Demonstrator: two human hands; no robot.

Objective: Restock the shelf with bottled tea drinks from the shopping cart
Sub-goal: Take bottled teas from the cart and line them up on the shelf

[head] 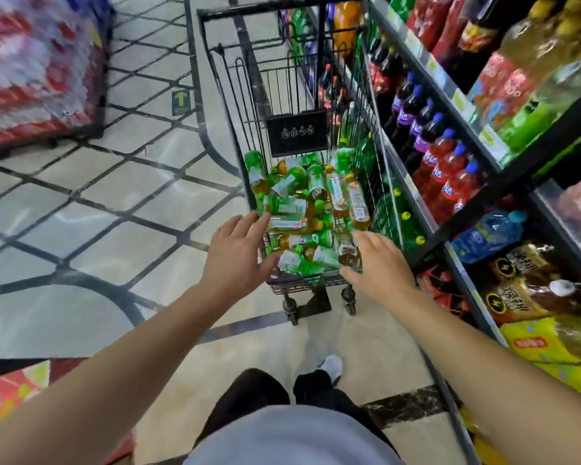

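Observation:
A black wire shopping cart [228, 105] stands in the aisle ahead of me, its basket holding several green-labelled bottles of amber tea [311, 209] lying in a heap. My left hand [239, 253] hovers over the cart's near left corner with fingers spread and nothing in it. Over the near right corner, my right hand [376, 263] reaches with straight fingers close to a bottle, holding nothing. The drinks shelf [450, 92] runs along the cart's right side.
The shelf rows carry cola, purple and red soda bottles [446, 176], large tea bottles and yellow packs [544, 340]. A stack of red-wrapped packs [37, 68] stands at the far left. Tiled floor lies open to the left of the cart. My feet are below.

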